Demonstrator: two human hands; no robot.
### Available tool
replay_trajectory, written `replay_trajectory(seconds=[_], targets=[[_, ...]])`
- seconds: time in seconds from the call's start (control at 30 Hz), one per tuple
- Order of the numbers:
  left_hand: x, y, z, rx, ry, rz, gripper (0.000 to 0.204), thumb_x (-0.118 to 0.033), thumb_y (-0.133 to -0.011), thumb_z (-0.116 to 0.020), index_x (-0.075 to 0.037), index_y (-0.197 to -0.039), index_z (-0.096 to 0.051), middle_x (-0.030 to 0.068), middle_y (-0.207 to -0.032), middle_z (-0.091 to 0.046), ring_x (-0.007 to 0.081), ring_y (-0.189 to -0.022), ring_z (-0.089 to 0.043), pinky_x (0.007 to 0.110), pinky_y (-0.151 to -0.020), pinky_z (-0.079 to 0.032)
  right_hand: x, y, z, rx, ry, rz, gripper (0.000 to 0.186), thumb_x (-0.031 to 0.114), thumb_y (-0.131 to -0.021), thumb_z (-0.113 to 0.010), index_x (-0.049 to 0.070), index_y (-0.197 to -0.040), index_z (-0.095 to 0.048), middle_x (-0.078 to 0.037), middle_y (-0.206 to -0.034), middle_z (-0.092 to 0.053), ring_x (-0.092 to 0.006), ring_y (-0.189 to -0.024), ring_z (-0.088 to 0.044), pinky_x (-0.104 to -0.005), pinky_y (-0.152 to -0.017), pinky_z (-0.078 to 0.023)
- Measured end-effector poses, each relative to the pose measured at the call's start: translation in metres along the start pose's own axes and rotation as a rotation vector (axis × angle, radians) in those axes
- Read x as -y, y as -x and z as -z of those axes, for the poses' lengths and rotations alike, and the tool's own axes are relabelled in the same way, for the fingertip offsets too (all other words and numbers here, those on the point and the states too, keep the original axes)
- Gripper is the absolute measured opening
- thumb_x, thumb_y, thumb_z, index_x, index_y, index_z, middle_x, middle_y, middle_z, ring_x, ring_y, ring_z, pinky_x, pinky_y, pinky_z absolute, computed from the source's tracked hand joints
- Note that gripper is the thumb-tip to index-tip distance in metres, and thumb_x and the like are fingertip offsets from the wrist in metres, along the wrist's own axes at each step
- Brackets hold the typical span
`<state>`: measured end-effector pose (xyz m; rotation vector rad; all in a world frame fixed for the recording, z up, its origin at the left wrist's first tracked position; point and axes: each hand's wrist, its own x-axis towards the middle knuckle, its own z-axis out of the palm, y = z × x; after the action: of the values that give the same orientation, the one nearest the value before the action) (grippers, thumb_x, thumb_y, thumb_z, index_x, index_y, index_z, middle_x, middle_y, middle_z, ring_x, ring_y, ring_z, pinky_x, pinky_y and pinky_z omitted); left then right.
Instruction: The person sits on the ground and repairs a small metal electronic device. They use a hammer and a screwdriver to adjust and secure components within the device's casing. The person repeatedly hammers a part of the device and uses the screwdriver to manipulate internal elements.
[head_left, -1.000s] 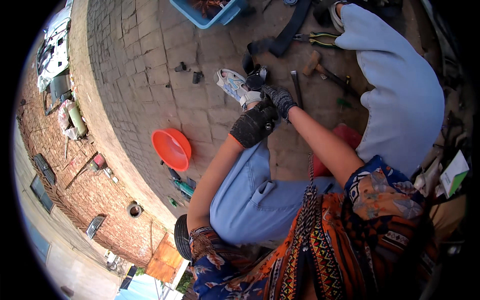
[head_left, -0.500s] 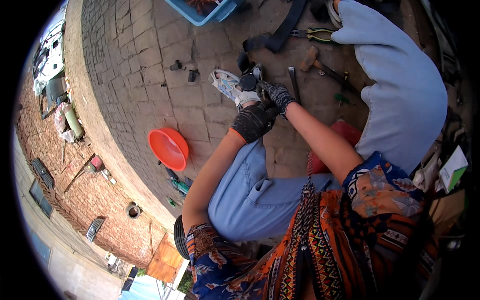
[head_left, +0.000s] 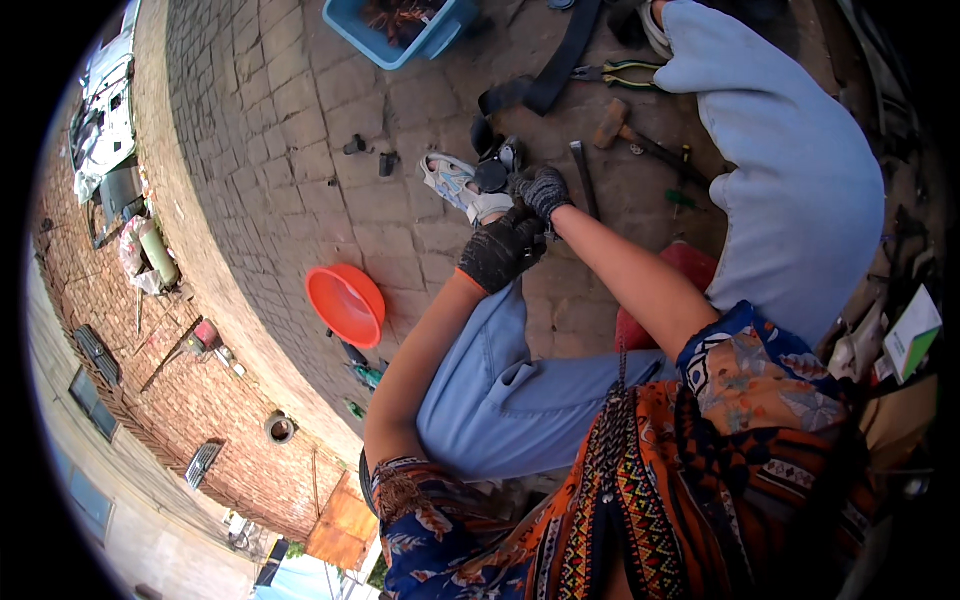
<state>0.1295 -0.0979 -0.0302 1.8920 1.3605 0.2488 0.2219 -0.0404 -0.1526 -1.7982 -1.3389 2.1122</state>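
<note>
My left hand (head_left: pixel 500 250), in a black glove with an orange cuff, and my right hand (head_left: pixel 543 192), in a speckled dark grey glove, are together beside my sandal-like white shoe (head_left: pixel 448 183). Both hands are closed around a small dark part whose shape is mostly hidden by my fingers. Just beyond them a black round-fronted mechanism (head_left: pixel 490 176) sits against the shoe, with a black strap (head_left: pixel 548 82) running from it up the paving. To the right of my hands lie a metal bar (head_left: pixel 585 180), a hammer (head_left: pixel 612 124) with a dark handle and yellow-handled pliers (head_left: pixel 632 75).
A blue plastic bin (head_left: pixel 383 45) with wires stands at the top; an orange basin (head_left: pixel 345 305) is at left. Small black pieces (head_left: pixel 386 163), a green screwdriver (head_left: pixel 682 200) and a red pad (head_left: pixel 675 262) lie on the paving (head_left: pixel 290 170). A brick area with car parts fills the far left.
The whole scene has shifted slightly as the camera moved. My two hands have stayed together at the dark part, with small shifts of wrists and fingers.
</note>
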Motion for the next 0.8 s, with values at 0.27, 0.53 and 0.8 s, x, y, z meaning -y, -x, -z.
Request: replay_trajectory(seconds=[0.27, 0.53, 0.8], targets=[[-0.004, -0.007, -0.005, -0.072, 0.095, 0.155, 0.026, -0.006, -0.074, -0.066, -0.004, -0.099, -0.061, 0.0173, -0.098, -0.059, 0.0361, -0.09, -0.06, 0.042, -0.077, -0.049, 0.0, -0.022, 0.006, 0.088, 0.243, 0.021, 0.045, 0.04, -0.079, -0.065, 0.004, -0.106, -0.066, -0.021, -0.107, -0.064, -0.0355, -0.101, -0.061, -0.0413, -0.088, -0.047], [0.012, -0.022, -0.005, -0.19, 0.125, 0.095, 0.022, -0.006, -0.071, -0.062, -0.004, -0.092, -0.061, 0.0213, -0.095, -0.058, 0.0405, -0.089, -0.058, 0.045, -0.079, -0.048, -0.096, -0.018, 0.084, -0.842, 0.731, 0.251, 0.045, 0.035, -0.084, -0.061, 0.007, -0.12, -0.057, -0.02, -0.122, -0.056, -0.0364, -0.112, -0.054, -0.0435, -0.096, -0.042], [0.071, -0.057, -0.005, -0.433, 0.089, 0.163, 0.015, -0.01, -0.077, -0.061, -0.005, -0.091, -0.064, 0.0176, -0.092, -0.063, 0.0368, -0.087, -0.061, 0.043, -0.077, -0.048, -0.102, -0.044, 0.161, -0.572, 0.773, 0.084, 0.039, 0.032, -0.075, -0.069, 0.014, -0.108, -0.062, -0.013, -0.111, -0.058, -0.0322, -0.108, -0.053, -0.0426, -0.094, -0.044]])
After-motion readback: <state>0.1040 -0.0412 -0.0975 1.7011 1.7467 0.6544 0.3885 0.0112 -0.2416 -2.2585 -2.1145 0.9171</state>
